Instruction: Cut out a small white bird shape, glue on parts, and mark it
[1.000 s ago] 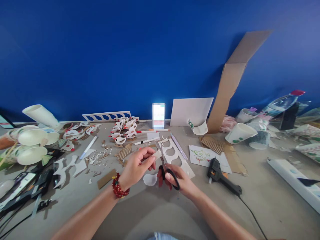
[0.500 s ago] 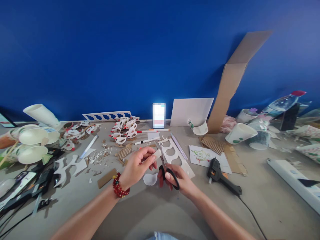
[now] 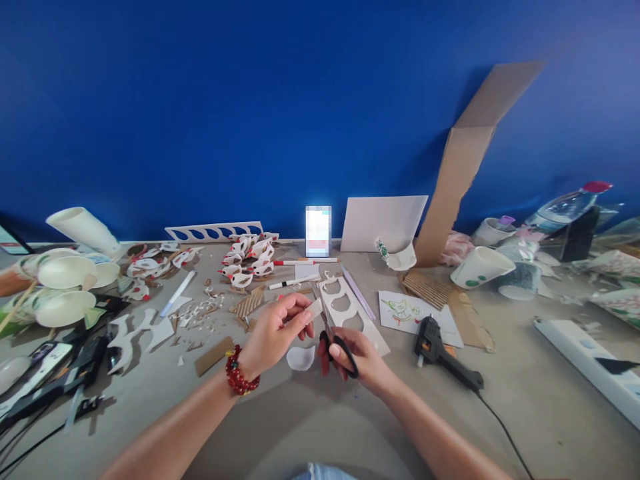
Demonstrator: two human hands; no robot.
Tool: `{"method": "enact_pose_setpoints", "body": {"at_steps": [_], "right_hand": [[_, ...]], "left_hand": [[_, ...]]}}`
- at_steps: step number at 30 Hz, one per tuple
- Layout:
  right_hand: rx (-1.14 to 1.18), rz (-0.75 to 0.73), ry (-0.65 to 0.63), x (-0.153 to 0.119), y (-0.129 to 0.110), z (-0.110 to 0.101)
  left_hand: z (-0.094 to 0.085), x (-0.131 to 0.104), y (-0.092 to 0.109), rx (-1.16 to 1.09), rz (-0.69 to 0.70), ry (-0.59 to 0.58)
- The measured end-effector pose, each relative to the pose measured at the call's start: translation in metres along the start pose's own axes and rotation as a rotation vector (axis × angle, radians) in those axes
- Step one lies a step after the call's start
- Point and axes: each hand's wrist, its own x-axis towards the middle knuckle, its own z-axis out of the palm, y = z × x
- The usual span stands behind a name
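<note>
My left hand (image 3: 280, 328), with a red bead bracelet at the wrist, pinches a small pale strip (image 3: 315, 309) between thumb and fingers. Black-handled scissors (image 3: 344, 355) are in my right hand (image 3: 356, 353), their blades pointing up beside the strip's right end. Below the left fingers a rounded white paper piece (image 3: 301, 359) lies on the grey table. Behind the scissors lies a white sheet with curved cut-outs (image 3: 357, 317). A short brown cardboard strip (image 3: 214, 357) is left of my left wrist.
A black glue gun (image 3: 447, 353) with a cord and a white power strip (image 3: 590, 363) lie to the right. Paper cups (image 3: 483, 267), red-and-white cut-outs (image 3: 249, 259) and a lit phone (image 3: 318, 231) stand or lie farther back. Cardboard (image 3: 453, 173) leans on the blue wall.
The scissors' blades look slightly closer together, and their handles have shifted a little. My left hand and the pale strip have hardly moved.
</note>
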Motion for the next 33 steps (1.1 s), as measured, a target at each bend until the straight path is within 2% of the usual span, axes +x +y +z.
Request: {"method": "enact_pose_setpoints", "body": {"at_steps": [24, 33], "right_hand": [[0.005, -0.016, -0.012, 0.0, 0.002, -0.0001], [0.0, -0.022, 0.009, 0.0014, 0.0058, -0.0005]], "left_hand": [[-0.0012, 0.0006, -0.0019, -0.014, 0.002, -0.017], [-0.0086, 0.0041, -0.0013, -0.054, -0.02, -0.02]]}}
